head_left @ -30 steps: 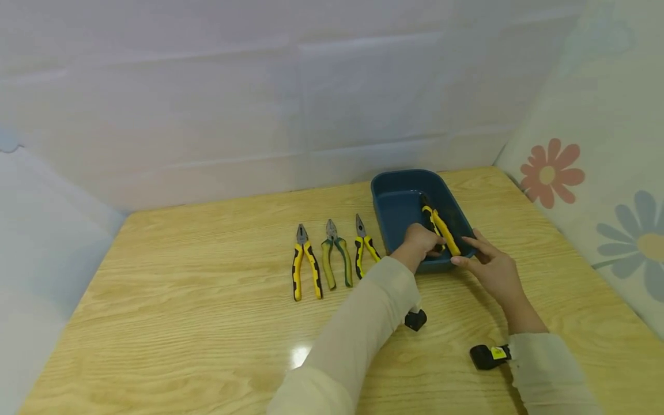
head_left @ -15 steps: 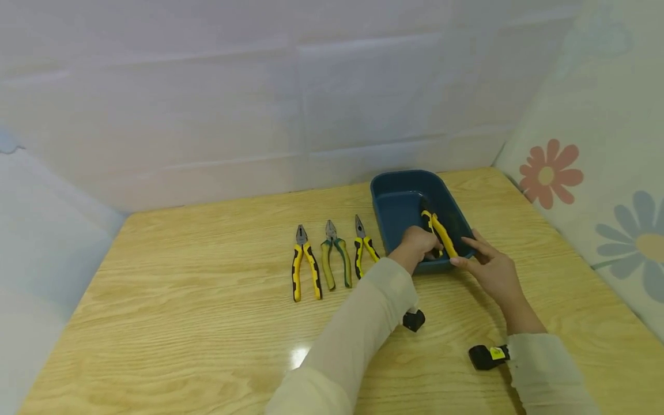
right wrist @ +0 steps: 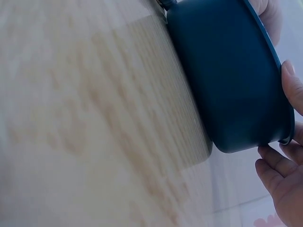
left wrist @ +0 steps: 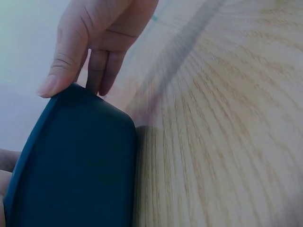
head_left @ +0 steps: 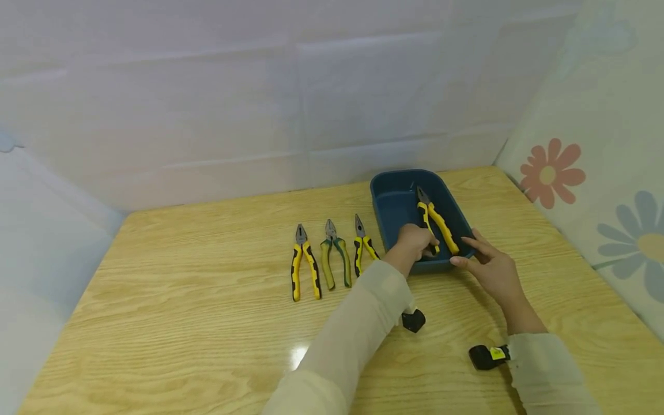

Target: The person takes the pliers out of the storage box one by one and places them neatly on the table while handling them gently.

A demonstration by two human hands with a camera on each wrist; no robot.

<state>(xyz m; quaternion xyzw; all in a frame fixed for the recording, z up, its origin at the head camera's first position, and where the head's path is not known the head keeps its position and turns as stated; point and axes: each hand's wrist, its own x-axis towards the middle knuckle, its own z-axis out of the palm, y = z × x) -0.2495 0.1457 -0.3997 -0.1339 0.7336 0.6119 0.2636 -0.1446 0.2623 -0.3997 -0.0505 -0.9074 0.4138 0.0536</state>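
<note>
In the head view, a dark blue plastic tray (head_left: pixel 437 267) stands at the right rear of the table. Yellow-and-black pliers (head_left: pixel 442 226) lie inside it, handles spread, heads pointing away. My left hand (head_left: pixel 414 240) reaches over the near rim and holds the end of their left handle; its fingertips are partly hidden. With thumb and fingers, my right hand (head_left: pixel 493 275) grips the tray's near right corner. That right hand (left wrist: pixel 97 38) shows at the rim in the left wrist view, while in the right wrist view the tray (right wrist: pixel 232 75) hides most of my left hand.
Left of the tray, a row of pliers lies on the wooden table (head_left: pixel 197 300): yellow-and-black pliers (head_left: pixel 297 271), green-handled pliers (head_left: pixel 328 264) and long-nose pliers (head_left: pixel 360 230). My left forearm partly covers the last. A pale wall (head_left: pixel 218 104) rises behind, a flowered one on the right.
The pliers in the tray have come down flatter and a little left, and their metal heads now show. My left hand has shifted slightly left with them; my right hand stays on the corner.
</note>
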